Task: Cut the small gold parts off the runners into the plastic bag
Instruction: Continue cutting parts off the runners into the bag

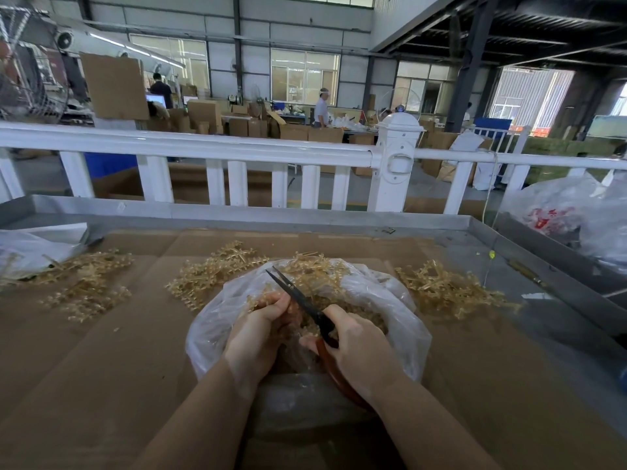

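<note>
Red-handled scissors [307,305] gripped in right hand [359,347], blades slightly apart over bag [390,300]. Left hand [261,329] pinches runner [259,300] inside bag mouth. Uncut runners [217,279] heaped on cardboard [101,368] beyond. Risk: blades near left fingers; parts may fly past rim.

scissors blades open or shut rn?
Open. The scissors blades part into a narrow V at the tips, over the plastic bag; right hand grips the handles.
</note>
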A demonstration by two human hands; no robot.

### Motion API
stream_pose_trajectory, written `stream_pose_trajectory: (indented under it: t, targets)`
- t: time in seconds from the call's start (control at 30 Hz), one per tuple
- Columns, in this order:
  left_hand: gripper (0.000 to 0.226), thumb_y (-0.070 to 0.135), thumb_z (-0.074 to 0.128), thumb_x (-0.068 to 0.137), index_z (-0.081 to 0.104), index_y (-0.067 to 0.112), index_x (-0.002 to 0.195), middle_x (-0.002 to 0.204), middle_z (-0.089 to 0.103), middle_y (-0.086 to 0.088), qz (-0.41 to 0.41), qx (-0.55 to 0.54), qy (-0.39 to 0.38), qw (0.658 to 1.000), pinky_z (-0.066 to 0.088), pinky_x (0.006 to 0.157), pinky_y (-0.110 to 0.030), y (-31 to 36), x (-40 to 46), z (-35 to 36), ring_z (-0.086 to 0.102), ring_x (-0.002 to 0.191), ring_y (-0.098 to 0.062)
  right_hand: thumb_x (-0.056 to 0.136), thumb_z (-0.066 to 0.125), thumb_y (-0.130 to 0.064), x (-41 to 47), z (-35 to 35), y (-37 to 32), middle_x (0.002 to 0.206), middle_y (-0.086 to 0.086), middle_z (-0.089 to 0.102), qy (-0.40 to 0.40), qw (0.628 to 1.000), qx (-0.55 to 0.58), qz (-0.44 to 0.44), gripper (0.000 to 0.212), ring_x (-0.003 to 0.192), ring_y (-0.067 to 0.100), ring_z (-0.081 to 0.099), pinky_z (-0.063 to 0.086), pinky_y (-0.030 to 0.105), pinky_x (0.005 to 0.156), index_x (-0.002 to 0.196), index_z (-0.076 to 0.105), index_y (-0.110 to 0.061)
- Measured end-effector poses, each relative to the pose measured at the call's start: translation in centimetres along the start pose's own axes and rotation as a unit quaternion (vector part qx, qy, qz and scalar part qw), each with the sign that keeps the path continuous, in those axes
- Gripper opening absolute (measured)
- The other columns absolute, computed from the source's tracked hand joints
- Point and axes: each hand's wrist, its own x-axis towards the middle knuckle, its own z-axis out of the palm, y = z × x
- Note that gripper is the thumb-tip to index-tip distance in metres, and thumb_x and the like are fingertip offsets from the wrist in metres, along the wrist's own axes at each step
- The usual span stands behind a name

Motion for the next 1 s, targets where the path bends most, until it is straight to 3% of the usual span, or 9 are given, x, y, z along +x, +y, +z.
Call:
stream_pose_trajectory:
  t: [0.23,0.3,0.4,0.53,0.63,0.7,0.77,0.9,1.0]
  targets:
    - [0.017,0.006,0.060,0.089,0.071,0.010,0.076,0.081,0.074,-0.010,-0.004,-0.022,0.014,1.000,0.055,0.059,-0.029,-0.2,0.5,0.0,0.073,0.071,-0.021,0.088,0.057,-0.054,0.2,-0.2,0.0,0.097,-0.001,0.066,-0.003,1.000,-0.007,0.013,0.040,0.090,0.014,0.062,0.050,0.025,0.079,0.109,0.056,-0.021]
    - [0.010,0.009,0.062,0.088,0.072,0.008,0.089,0.092,0.074,-0.013,-0.005,-0.024,0.015,1.000,0.055,0.070,-0.034,-0.3,0.6,0.0,0.073,0.082,-0.024,0.085,0.059,-0.057,0.1,-0.4,0.0,0.097,-0.005,0.064,-0.004,1.000,-0.006,0.019,0.041,0.090,0.012,0.061,0.048,0.022,0.078,0.110,0.056,-0.024]
    - [0.028,0.017,0.065,0.088,0.065,0.002,0.112,0.104,0.073,-0.016,0.002,-0.027,0.031,0.999,0.055,0.075,-0.035,-0.6,0.9,0.0,0.071,0.094,-0.026,0.081,0.066,-0.053,0.1,-1.0,0.2,0.102,-0.010,0.062,0.006,0.999,0.008,0.036,0.043,0.095,0.007,0.058,0.041,0.014,0.078,0.115,0.056,-0.029]
    - [0.036,0.037,0.064,0.090,0.066,0.007,0.110,0.095,0.075,-0.012,0.049,0.025,0.079,0.995,0.056,0.061,-0.026,-1.0,0.9,0.5,0.073,0.084,-0.022,0.087,0.065,-0.035,0.3,-1.7,0.0,0.102,-0.013,0.064,0.048,0.997,0.035,0.053,0.030,0.097,0.005,0.059,0.047,0.018,0.084,0.116,0.056,-0.031]
    - [0.056,0.061,0.050,0.090,0.068,0.010,0.107,0.092,0.075,-0.013,0.046,0.095,0.076,0.992,0.058,0.074,-0.038,-0.9,0.3,1.1,0.073,0.085,-0.026,0.090,0.061,-0.031,0.3,-1.9,-0.6,0.102,-0.011,0.065,0.060,0.996,0.051,0.050,0.028,0.097,0.008,0.059,0.050,0.027,0.087,0.117,0.056,-0.031]
    - [0.068,0.074,0.042,0.084,0.069,0.014,0.101,0.091,0.074,-0.014,0.030,0.157,0.083,0.984,0.056,0.085,-0.044,-0.4,-0.1,1.6,0.072,0.085,-0.028,0.090,0.060,-0.032,0.3,-1.7,-1.0,0.099,-0.011,0.065,0.066,0.995,0.054,0.043,0.026,0.094,0.007,0.060,0.049,0.021,0.082,0.116,0.056,-0.031]
    - [0.072,0.080,0.040,0.078,0.067,0.015,0.091,0.077,0.073,-0.011,0.015,0.194,0.069,0.978,0.058,0.078,-0.042,0.0,-0.4,1.8,0.071,0.071,-0.021,0.090,0.060,-0.034,0.2,-1.4,-1.3,0.097,-0.012,0.065,0.074,0.995,0.057,0.038,0.026,0.090,0.003,0.059,0.044,0.011,0.075,0.116,0.056,-0.031]
    - [0.050,0.060,0.051,0.088,0.065,0.013,0.078,0.057,0.065,0.001,-0.019,0.127,-0.076,0.989,0.053,0.050,-0.025,0.6,-1.4,1.7,0.062,0.049,-0.012,0.090,0.062,-0.028,0.1,-1.0,-1.5,0.096,-0.011,0.066,0.089,0.992,0.077,0.056,0.025,0.091,0.003,0.060,0.049,0.018,0.080,0.115,0.058,-0.028]
    - [0.018,0.022,0.057,0.078,0.071,0.010,0.075,0.058,0.061,-0.003,-0.026,0.031,-0.149,0.988,0.048,0.050,-0.024,1.3,-1.6,1.0,0.058,0.050,-0.014,0.091,0.061,-0.027,0.0,-0.9,-1.3,0.096,-0.009,0.066,0.080,0.991,0.069,0.078,0.023,0.092,0.007,0.061,0.052,0.025,0.082,0.113,0.057,-0.028]
